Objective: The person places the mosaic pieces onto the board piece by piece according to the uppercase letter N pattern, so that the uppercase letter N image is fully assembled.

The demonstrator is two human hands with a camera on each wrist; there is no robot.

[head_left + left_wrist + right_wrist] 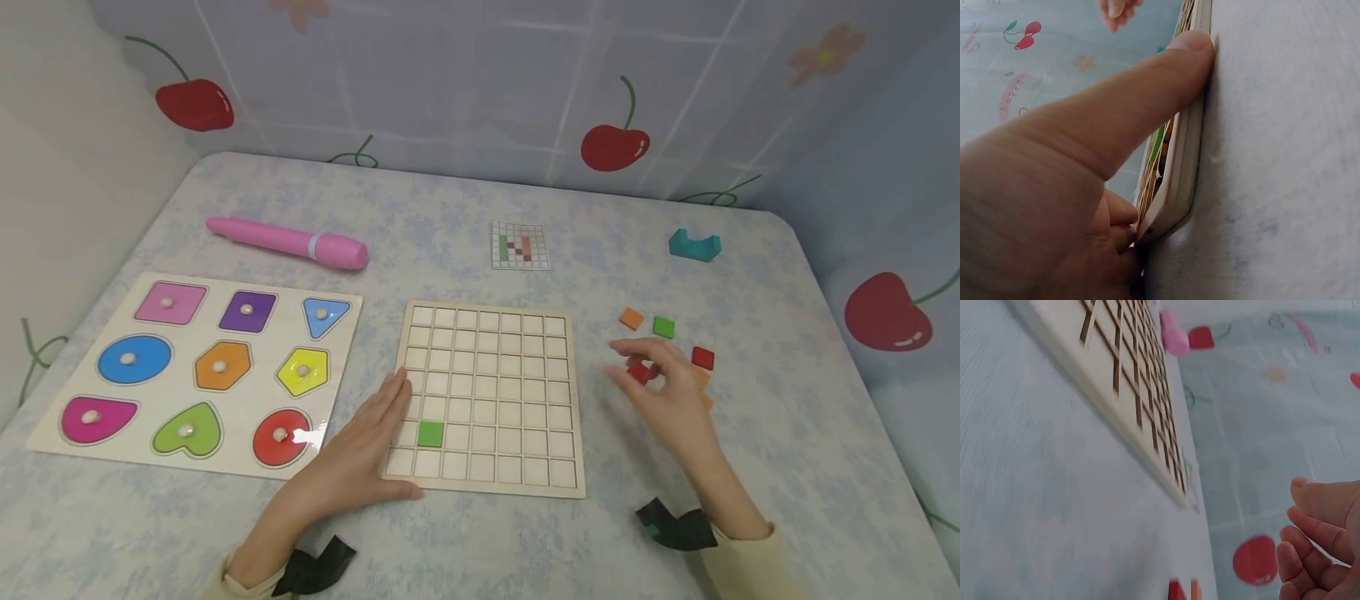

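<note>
A wooden grid board (483,492) lies flat on the table with one green tile (431,433) in a cell near its lower left. My left hand (356,454) rests at the board's left edge, its thumb (1166,72) along the near edge. To the right of the board, my right hand (671,400) hovers over loose tiles, thumb and fingertips apart. A red tile (637,372) shows through that gap; in the right wrist view nothing appears between the fingers. Around it lie an orange tile (632,318), a green tile (663,327), another red tile (702,358) and partly hidden orange ones.
A small printed pattern card (502,265) lies behind the board. A knobbed shape puzzle (225,454) occupies the left side, with a pink pen-shaped object (285,242) behind it. A teal notched block (694,246) stands at the back right.
</note>
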